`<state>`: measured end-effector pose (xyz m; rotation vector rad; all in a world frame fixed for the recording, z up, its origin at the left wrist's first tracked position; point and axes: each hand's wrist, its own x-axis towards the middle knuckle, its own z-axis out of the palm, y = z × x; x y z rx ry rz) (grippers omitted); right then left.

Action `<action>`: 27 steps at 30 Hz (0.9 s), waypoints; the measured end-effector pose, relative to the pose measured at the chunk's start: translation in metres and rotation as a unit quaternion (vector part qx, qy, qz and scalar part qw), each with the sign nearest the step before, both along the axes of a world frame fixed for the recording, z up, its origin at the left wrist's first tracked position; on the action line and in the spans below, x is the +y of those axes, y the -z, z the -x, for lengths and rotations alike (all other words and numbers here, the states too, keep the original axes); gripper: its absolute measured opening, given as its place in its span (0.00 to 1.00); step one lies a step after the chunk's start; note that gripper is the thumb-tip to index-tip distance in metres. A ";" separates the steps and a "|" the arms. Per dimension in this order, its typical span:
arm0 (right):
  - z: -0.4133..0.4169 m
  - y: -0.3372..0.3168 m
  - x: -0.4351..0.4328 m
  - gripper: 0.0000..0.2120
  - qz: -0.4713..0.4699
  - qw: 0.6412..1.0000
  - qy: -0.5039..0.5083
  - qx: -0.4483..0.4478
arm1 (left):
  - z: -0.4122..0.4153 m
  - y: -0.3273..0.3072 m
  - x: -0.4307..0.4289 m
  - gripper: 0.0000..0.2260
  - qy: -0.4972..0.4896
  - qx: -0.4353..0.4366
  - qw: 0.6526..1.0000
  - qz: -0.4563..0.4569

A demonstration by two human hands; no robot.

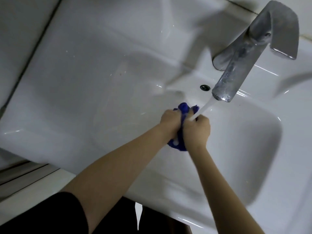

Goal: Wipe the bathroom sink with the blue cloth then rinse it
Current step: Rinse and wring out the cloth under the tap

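Observation:
The blue cloth [184, 108] is bunched up over the white sink basin [244, 141]. Both hands squeeze it side by side: my left hand [170, 122] on its left part, my right hand [196, 130] on its right part. Blue folds stick out above the fingers and below the palms. The metal tap [236, 71] runs, and its stream of water [204, 108] lands on the cloth at my right hand's knuckles. Most of the cloth is hidden inside the two fists.
A small overflow hole [205, 87] sits in the basin's back wall left of the spout. The tap lever [280, 31] points to the right. A wide flat sink deck [76, 81] lies to the left, and a white cabinet edge [33, 186] below it.

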<state>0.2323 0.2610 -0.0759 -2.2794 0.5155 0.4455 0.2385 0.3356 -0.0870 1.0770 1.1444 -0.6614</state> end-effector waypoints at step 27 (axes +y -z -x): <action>0.012 -0.029 0.021 0.18 -0.136 0.988 0.067 -0.025 | -0.011 -0.017 0.012 0.15 -0.059 -0.120 0.990 -0.049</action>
